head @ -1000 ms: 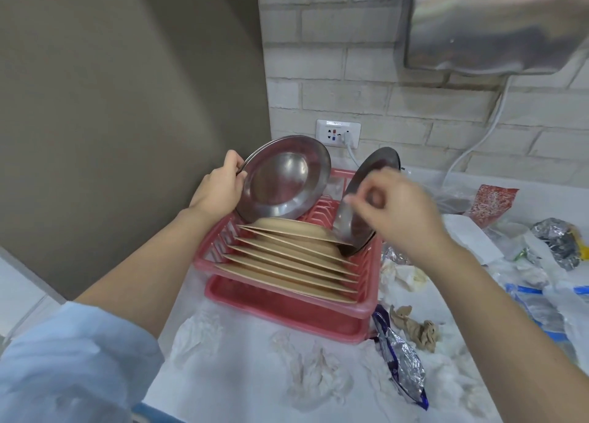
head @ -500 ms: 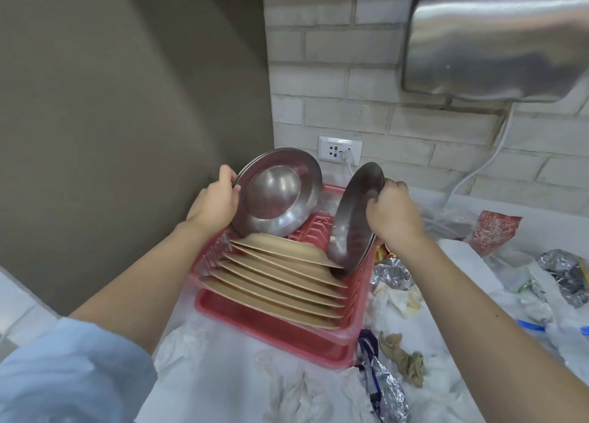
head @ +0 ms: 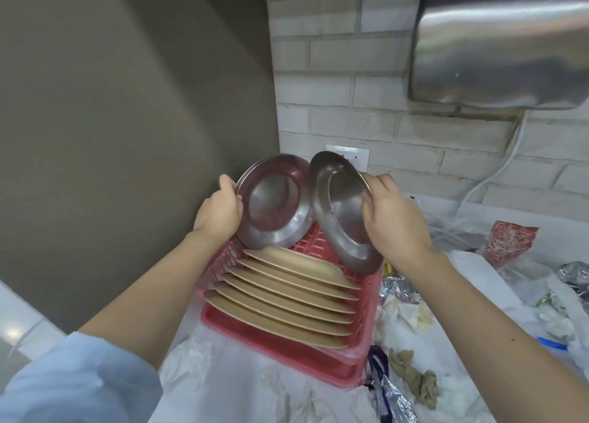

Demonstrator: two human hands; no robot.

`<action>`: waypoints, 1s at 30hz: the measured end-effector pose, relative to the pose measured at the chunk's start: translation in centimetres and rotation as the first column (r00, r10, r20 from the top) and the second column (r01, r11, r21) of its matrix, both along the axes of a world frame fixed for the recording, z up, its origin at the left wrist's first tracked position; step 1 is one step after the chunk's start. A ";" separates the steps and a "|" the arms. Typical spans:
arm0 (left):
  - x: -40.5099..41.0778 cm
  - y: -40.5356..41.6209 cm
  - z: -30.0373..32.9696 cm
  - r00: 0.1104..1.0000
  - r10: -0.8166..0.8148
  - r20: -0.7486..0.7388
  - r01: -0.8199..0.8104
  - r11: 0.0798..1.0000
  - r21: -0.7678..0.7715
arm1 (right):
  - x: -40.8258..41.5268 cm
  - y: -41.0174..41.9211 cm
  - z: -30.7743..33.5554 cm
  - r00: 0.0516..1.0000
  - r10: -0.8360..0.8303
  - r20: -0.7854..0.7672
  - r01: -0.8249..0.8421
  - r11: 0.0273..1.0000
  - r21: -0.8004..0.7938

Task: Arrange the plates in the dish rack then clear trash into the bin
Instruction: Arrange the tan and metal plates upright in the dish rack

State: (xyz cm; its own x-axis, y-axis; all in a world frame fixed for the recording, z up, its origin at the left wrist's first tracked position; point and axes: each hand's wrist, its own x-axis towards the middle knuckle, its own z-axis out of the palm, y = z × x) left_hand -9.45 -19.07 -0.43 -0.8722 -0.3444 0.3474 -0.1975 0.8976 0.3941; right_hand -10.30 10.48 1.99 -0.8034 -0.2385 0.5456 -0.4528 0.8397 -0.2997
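A red plastic dish rack (head: 366, 298) stands on the white counter against the grey wall, with several tan plates (head: 287, 292) slotted upright in it. My left hand (head: 220, 212) grips the left rim of a steel plate (head: 274, 202) tilted above the rack's far end. My right hand (head: 395, 222) holds a second steel plate (head: 341, 209) by its right rim, lifted beside the first one with their edges almost touching. No bin is in view.
Crumpled tissues (head: 188, 359), a foil wrapper (head: 385, 394), a brown rag (head: 417, 381), a red packet (head: 510, 241) and plastic bags (head: 541, 295) litter the counter around and right of the rack. A steel hand dryer (head: 500, 43) hangs on the brick wall, above a socket (head: 350, 156).
My right hand has raised its steel plate out of the rack's right side and swung it left toward the plate held by my left hand. The left hand barely moved.
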 end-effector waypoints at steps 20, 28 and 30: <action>-0.9 -0.1 1.2 0.949 0.245 0.200 -0.183 0.941 -0.286 | -0.3 -0.4 0.0 1.000 0.002 -0.008 -0.003 0.993 -0.116; 0.4 0.4 0.9 0.954 0.223 0.200 -0.141 0.924 -0.356 | -0.4 -0.5 0.2 1.000 0.020 -0.020 -0.023 0.985 -0.169; 0.6 0.5 0.8 0.950 0.231 0.210 -0.147 0.925 -0.350 | -0.6 -0.4 0.3 0.999 0.021 -0.035 -0.027 0.983 -0.179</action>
State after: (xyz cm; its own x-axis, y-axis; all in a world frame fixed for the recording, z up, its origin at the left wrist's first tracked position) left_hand -8.80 -18.59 0.40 -0.8734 -0.4152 0.2547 -0.4282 0.9037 0.0045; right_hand -10.90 10.11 2.31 -0.7795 -0.1534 0.6073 -0.4845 0.7622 -0.4294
